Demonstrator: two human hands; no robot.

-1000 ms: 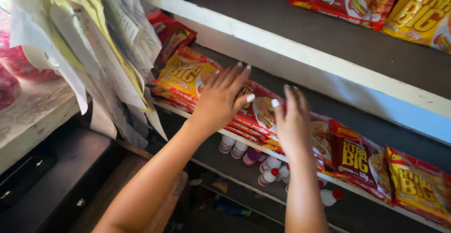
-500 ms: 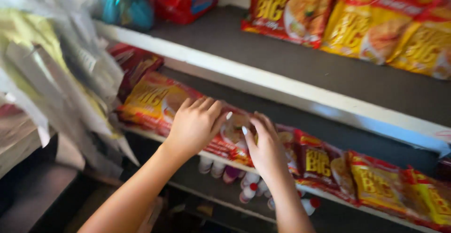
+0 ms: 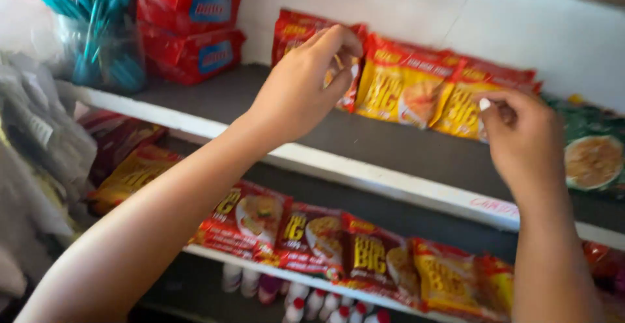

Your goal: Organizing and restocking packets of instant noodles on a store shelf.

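Left hand (image 3: 296, 88) pinching red noodle packet (image 3: 306, 36), right hand (image 3: 524, 137) pinching yellow noodle packet (image 3: 459, 105) on upper shelf (image 3: 364, 144); leaning row likely toppling if tugged.

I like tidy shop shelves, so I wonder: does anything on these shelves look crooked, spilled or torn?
Nothing looks spilled or torn. The noodle packets on the lower shelf lie slanted and overlapping, hanging over the shelf's front edge, a loose row. The upper row, where the left hand and right hand reach, leans against the wall more evenly.
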